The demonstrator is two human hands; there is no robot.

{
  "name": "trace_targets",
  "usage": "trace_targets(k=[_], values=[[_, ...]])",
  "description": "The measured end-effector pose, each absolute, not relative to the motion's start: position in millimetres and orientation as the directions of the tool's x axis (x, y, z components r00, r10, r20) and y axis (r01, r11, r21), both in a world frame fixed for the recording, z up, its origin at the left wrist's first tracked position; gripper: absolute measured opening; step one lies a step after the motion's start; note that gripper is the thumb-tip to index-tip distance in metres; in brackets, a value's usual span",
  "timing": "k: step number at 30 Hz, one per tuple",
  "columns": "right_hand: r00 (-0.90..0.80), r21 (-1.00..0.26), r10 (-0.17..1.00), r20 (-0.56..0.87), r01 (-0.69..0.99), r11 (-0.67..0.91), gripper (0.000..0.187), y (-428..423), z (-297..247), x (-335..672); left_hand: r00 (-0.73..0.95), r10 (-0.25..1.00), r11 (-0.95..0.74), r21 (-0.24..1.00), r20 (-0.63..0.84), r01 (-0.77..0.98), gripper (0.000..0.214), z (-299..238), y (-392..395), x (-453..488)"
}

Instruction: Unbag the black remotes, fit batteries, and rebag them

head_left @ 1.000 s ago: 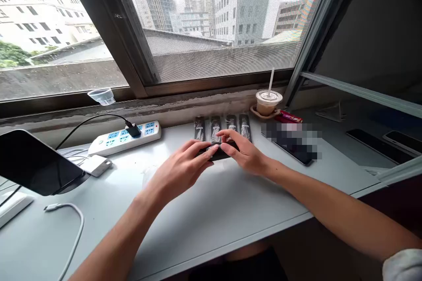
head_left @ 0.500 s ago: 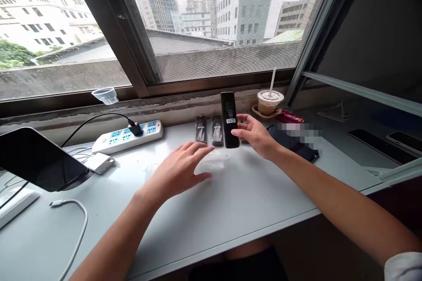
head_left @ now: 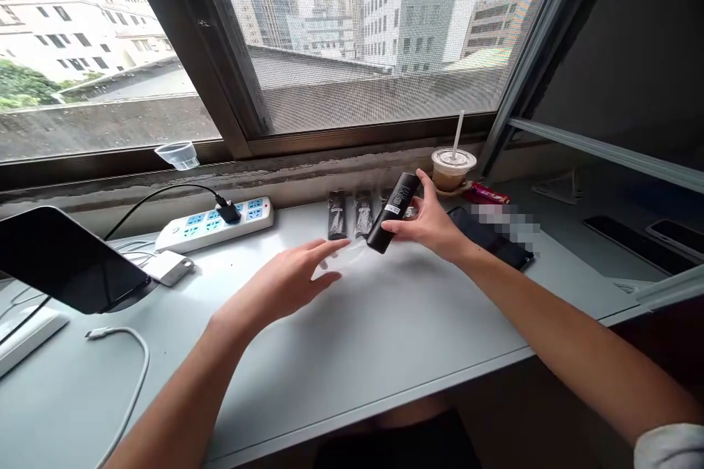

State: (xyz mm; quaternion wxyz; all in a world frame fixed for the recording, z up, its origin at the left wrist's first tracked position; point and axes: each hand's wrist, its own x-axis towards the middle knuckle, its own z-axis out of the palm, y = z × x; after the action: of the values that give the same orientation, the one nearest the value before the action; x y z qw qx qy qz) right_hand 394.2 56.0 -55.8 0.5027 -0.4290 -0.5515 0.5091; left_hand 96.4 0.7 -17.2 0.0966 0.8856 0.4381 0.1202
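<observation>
My right hand [head_left: 432, 223] grips a slim black oblong device [head_left: 391, 214] with small print and a white label, held tilted above the table, its top leaning right. My left hand [head_left: 289, 278] is open, fingers stretched toward the device, with nothing held. Beside its fingertips lies a crumpled clear plastic piece [head_left: 349, 256], partly hidden by the hand. Behind the device, a row of black items in clear wrapping stands against the wall: a left one [head_left: 337, 218] and a middle one [head_left: 363, 217] show well, others are partly covered.
A white power strip [head_left: 214, 226] with a black plug lies at the back left, near a tablet [head_left: 69, 264] and a white cable [head_left: 144, 366]. An iced drink cup [head_left: 454, 170], a red packet [head_left: 485, 193] and a dark pouch [head_left: 492, 238] are on the right.
The device has gone from nearly upright to tilted, its top swinging right as my right hand turned. My left hand has drawn slightly back to the left.
</observation>
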Motion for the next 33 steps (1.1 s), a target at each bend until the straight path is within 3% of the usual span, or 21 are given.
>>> trace_targets(k=[6,12,16,19,23,27,33], values=[[-0.075,-0.992,0.991,0.113,-0.071,0.108,0.141,55.9,-58.4,388.7,0.637,0.765,-0.588,0.507,0.094,0.631,0.064,-16.8,-10.4,112.1],[-0.198,-0.995,0.977,0.076,-0.078,0.062,0.158,43.3,-51.2,380.3,0.640,0.760,-0.575,0.574,0.112,0.583,0.064,-16.9,-12.4,116.1],[-0.274,-0.996,0.958,0.086,-0.024,0.082,0.153,42.1,-55.5,379.9,0.613,0.786,-0.493,0.685,0.086,0.536,0.060,-15.6,-11.3,117.8],[-0.281,-0.989,0.951,0.133,0.031,0.147,0.139,45.2,-59.3,381.3,0.557,0.829,-0.352,0.819,0.048,0.453,0.057,-19.0,-6.7,120.1],[-0.328,-0.980,0.924,0.195,-0.016,0.201,0.100,44.5,-59.0,379.3,0.447,0.894,-0.173,0.934,0.017,0.312,0.056,-27.1,3.0,124.6],[-0.397,-0.980,0.896,0.198,-0.091,0.176,0.073,37.7,-56.5,373.5,0.390,0.913,0.014,0.964,-0.121,0.266,0.053,-29.9,8.2,129.4],[-0.470,-0.975,0.857,0.211,-0.046,0.215,0.047,31.3,-55.5,369.6,0.424,0.874,0.219,0.971,-0.239,0.097,0.045,-29.8,9.4,130.4]])
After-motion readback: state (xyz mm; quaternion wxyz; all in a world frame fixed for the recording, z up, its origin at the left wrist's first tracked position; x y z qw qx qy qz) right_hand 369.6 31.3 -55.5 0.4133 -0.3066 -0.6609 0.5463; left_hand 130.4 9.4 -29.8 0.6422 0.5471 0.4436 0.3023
